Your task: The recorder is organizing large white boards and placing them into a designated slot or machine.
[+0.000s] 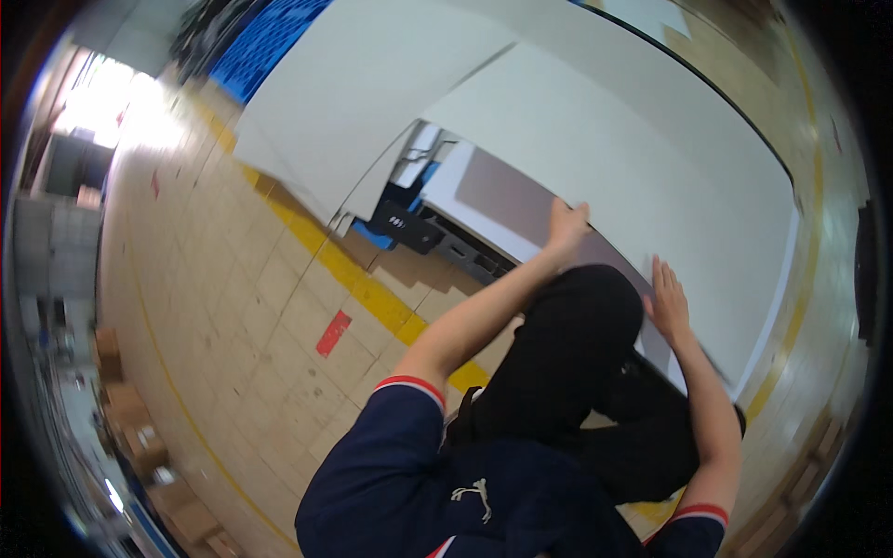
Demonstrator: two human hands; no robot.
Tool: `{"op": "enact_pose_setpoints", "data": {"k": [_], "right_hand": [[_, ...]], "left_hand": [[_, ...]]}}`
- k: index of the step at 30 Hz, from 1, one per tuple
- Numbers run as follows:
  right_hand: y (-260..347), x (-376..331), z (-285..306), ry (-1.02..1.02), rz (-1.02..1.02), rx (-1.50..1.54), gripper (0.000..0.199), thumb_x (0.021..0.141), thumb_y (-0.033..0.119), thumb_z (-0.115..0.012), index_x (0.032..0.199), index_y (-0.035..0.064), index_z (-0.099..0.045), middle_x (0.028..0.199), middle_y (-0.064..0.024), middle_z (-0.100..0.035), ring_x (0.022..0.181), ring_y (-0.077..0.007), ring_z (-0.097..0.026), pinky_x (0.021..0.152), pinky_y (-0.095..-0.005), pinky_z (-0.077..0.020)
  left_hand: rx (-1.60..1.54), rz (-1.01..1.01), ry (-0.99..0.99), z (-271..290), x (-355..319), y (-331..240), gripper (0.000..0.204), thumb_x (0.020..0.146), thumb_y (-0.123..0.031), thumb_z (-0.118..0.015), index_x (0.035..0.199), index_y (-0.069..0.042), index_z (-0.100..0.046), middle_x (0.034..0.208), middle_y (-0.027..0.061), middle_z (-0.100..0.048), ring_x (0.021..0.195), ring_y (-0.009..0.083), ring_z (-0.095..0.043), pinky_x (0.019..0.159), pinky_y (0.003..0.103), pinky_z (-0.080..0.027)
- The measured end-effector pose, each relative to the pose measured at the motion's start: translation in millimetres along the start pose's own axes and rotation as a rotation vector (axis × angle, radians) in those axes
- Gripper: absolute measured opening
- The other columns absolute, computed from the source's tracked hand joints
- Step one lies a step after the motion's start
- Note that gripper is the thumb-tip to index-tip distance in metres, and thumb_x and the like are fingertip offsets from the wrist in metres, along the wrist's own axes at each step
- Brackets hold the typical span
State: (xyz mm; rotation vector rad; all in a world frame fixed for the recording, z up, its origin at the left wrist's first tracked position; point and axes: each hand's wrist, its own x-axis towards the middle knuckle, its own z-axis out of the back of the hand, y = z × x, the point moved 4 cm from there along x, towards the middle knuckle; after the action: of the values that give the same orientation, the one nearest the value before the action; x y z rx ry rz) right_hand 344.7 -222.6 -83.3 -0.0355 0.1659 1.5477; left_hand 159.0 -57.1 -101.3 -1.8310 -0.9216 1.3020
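- Far out to the left of both hands, a row of brown cardboard boxes [139, 437] sits blurred along the floor's edge.
- Closer in, still left of the hands, a small red rectangular floor marking [333, 333] lies on the beige tiled floor [233, 279], with a yellow painted floor stripe [372, 296] running diagonally beside it.
- Up beyond the left hand, a black and blue machine base [409, 223] peeks out from under the boards.
- Above that, a big white flat board [363, 84] leans across it, overlapping the sheet the hands are on.
- Left hand [566, 226] now: arm stretched out, fingers together and pressed flat on the grey-brown rectangular panel [507, 191], right at its near edge. Palm down, gripping nothing that I can see.
- That panel lies on top of a large white flat sheet [633, 158] spreading out beyond both hands.
- Between the two arms, the person's bent knee in black trousers [567, 353] pushes up close to the panel's edge.
- Right hand [668, 305]: open, fingers extended and slightly spread, resting flat against the same panel, lower and right of the left hand. The two hands are apart, neither clamped on anything.
- Past the right hand, the white sheet's right edge runs down to the floor.
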Motion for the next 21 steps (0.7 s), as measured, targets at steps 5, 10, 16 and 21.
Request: {"op": "enact_pose_setpoints", "data": {"k": [5,10,16,21], "right_hand": [[-41.2,6.4,-34.8,-0.274,0.136,0.116,0.032,0.077,0.004,-0.046,0.109,-0.0002,-0.048,0.106,-0.0199,-0.055,0.101,-0.0317,-0.053,0.080,-0.0401,-0.0469],[-31.7,50.9,0.1,0.198,0.001,0.134,0.021,0.064,0.002,-0.060,0.084,0.0038,-0.058,0.074,-0.0168,-0.060,0.076,-0.0344,-0.059,0.066,-0.0424,-0.0476],[-20.0,45.5,3.8,0.365,-0.048,0.168,0.013,0.062,0.006,-0.065,0.074,0.0014,-0.063,0.080,-0.0160,-0.063,0.077,-0.0304,-0.061,0.066,-0.0394,-0.0496],[-23.1,33.1,19.2,0.388,-0.097,0.254,0.012,0.065,0.008,-0.060,0.077,0.0036,-0.062,0.072,-0.0145,-0.062,0.069,-0.0312,-0.060,0.063,-0.0414,-0.0466]], "left_hand": [[0.742,0.217,0.649,2.0,-18.7,-60.8,0.032,0.090,-0.028,-0.047,0.096,0.002,-0.056,0.086,0.0143,-0.063,0.073,0.0202,-0.064,0.063,0.030,-0.054],[1.545,-0.297,0.866,-88.5,-69.5,-141.7,0.032,0.080,-0.031,-0.059,0.086,0.000,-0.062,0.080,0.0122,-0.064,0.069,0.0234,-0.064,0.063,0.034,-0.051],[2.517,-0.660,0.617,-120.0,-58.1,15.3,0.066,0.070,-0.033,-0.070,0.120,-0.005,-0.038,0.103,0.0182,-0.058,0.098,0.0310,-0.056,0.075,0.047,-0.050],[1.873,-1.213,0.790,-95.2,-29.0,78.6,0.030,0.081,-0.012,-0.048,0.110,-0.008,-0.043,0.085,0.0170,-0.056,0.065,0.0292,-0.060,0.047,0.033,-0.051]]}}
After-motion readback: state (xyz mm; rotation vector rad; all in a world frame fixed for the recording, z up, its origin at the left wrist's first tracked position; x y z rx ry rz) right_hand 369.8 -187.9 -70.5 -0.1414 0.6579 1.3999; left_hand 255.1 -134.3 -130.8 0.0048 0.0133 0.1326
